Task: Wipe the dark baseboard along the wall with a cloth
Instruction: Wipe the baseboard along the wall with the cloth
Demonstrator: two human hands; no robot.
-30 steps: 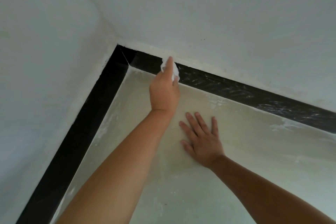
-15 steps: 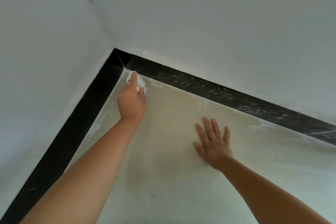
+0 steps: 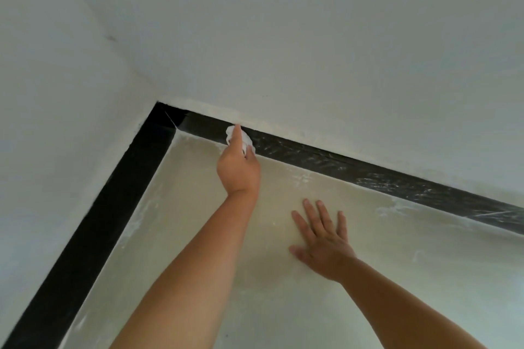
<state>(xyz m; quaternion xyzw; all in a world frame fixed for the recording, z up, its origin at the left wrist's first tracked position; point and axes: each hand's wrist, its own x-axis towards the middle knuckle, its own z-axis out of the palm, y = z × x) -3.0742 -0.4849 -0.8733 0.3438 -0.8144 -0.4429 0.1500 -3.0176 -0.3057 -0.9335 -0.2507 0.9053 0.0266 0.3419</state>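
Right hand [image 3: 323,246] is lying flat on the pale floor [image 3: 283,306], fingers spread, gripping nothing. Farther out, left hand [image 3: 238,170] is clamping a small white cloth [image 3: 246,138] & pressing it against the dark baseboard [image 3: 354,168] w/ whitish smears, near the corner where both walls [image 3: 312,37] are meeting.

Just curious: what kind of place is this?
Probably a bare room's corner, maybe newly finished: pale walls, a black baseboard streaked white, and a dusty floor.
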